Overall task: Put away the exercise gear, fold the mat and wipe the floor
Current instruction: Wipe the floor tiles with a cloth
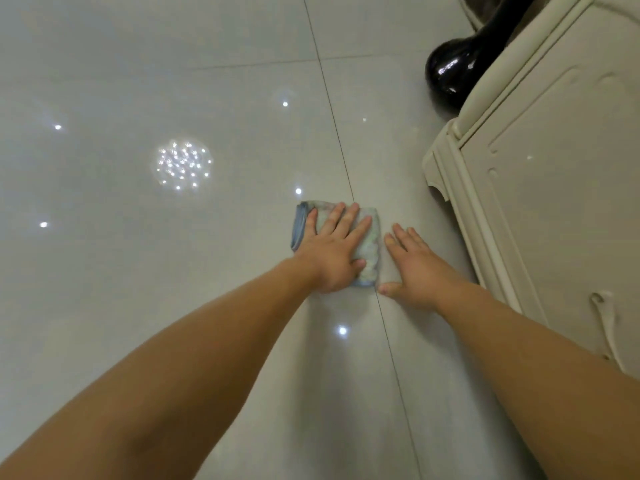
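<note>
- My left hand (333,251) lies flat on a folded cloth (370,249), fingers straight and slightly spread. I press down on it with my palm and grip nothing.
- The cloth is pale with a blue edge on its left side. It sits on the glossy tiled floor (138,237), straddling a dark grout line (346,181).
- My right hand (417,270) rests palm down on the bare tile just right of the cloth, fingers straight and loose, holding nothing.
- My right thumb points toward the cloth's near corner. It may be touching the fabric, but I cannot tell.
- A cream cabinet (554,168) with moulded panels stands close on my right, its carved foot on the floor beyond my right hand.
- A glossy black vase (450,74) stands behind the cabinet's far corner, partly hidden by it.
- Bright ceiling lights reflect in the tiles to my left.
</note>
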`<state>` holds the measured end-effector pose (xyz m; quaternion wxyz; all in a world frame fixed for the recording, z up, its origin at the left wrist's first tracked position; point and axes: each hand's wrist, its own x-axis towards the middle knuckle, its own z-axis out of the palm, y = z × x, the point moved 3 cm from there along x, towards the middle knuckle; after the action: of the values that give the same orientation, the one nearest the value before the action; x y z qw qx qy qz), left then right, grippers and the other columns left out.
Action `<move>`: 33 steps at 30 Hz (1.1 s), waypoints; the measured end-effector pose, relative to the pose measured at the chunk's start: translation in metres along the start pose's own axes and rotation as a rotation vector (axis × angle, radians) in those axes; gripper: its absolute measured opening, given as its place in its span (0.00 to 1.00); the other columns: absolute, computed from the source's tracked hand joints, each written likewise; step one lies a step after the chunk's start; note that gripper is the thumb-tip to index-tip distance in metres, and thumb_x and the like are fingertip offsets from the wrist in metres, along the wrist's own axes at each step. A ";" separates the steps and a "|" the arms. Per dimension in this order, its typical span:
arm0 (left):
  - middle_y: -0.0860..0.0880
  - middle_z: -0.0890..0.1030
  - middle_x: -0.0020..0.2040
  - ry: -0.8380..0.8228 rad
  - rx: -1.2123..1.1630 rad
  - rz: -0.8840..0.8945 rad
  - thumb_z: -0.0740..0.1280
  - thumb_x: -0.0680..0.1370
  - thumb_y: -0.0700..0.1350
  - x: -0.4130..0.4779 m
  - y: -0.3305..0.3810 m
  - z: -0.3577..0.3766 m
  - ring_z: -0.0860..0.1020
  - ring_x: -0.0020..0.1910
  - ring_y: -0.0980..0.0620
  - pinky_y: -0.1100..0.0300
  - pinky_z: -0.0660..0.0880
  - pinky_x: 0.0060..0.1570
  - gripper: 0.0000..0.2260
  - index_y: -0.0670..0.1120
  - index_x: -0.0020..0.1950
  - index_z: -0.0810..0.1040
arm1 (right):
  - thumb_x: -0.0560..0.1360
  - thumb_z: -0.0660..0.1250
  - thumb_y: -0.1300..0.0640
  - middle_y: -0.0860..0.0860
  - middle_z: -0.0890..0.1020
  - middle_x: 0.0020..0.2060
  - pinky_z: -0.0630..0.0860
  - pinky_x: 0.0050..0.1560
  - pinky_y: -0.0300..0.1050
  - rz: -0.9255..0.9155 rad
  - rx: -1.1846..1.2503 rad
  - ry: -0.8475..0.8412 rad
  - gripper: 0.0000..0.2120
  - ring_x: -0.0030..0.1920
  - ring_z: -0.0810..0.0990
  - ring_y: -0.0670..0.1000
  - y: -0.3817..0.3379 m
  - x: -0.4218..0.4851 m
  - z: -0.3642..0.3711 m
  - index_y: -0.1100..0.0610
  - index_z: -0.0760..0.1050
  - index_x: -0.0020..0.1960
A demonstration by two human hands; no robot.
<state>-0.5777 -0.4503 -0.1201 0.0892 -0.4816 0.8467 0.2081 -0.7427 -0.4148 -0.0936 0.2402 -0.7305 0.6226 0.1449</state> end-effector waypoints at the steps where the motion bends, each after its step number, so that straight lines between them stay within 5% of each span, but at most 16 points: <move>1: 0.50 0.36 0.81 0.012 0.004 -0.014 0.54 0.82 0.59 -0.003 0.002 0.002 0.35 0.79 0.48 0.39 0.31 0.72 0.33 0.55 0.81 0.40 | 0.73 0.68 0.40 0.52 0.41 0.79 0.47 0.77 0.48 -0.006 0.005 0.010 0.47 0.78 0.40 0.54 0.001 -0.001 0.001 0.55 0.44 0.80; 11: 0.50 0.35 0.81 0.004 -0.056 -0.070 0.50 0.83 0.59 -0.101 0.052 0.048 0.34 0.79 0.47 0.39 0.31 0.72 0.30 0.55 0.81 0.39 | 0.72 0.71 0.45 0.53 0.45 0.79 0.48 0.77 0.48 0.049 0.058 0.053 0.47 0.78 0.44 0.56 -0.005 0.003 0.005 0.57 0.47 0.79; 26: 0.50 0.37 0.81 0.118 -0.077 -0.130 0.49 0.84 0.59 -0.116 0.045 0.059 0.36 0.79 0.48 0.41 0.32 0.74 0.29 0.55 0.81 0.40 | 0.78 0.63 0.42 0.53 0.52 0.79 0.53 0.76 0.52 0.095 -0.016 0.212 0.36 0.78 0.49 0.56 -0.008 -0.027 0.025 0.53 0.52 0.79; 33: 0.50 0.39 0.82 0.162 -0.077 -0.155 0.50 0.83 0.59 -0.133 0.028 0.065 0.37 0.80 0.48 0.41 0.32 0.74 0.30 0.56 0.81 0.42 | 0.76 0.65 0.54 0.51 0.57 0.78 0.53 0.76 0.46 -0.142 0.070 0.263 0.33 0.77 0.54 0.52 -0.057 -0.037 0.035 0.54 0.58 0.77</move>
<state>-0.5355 -0.3055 -0.1244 0.0179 -0.5637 0.8028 0.1935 -0.6904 -0.3589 -0.0943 0.1915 -0.7765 0.6003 0.0086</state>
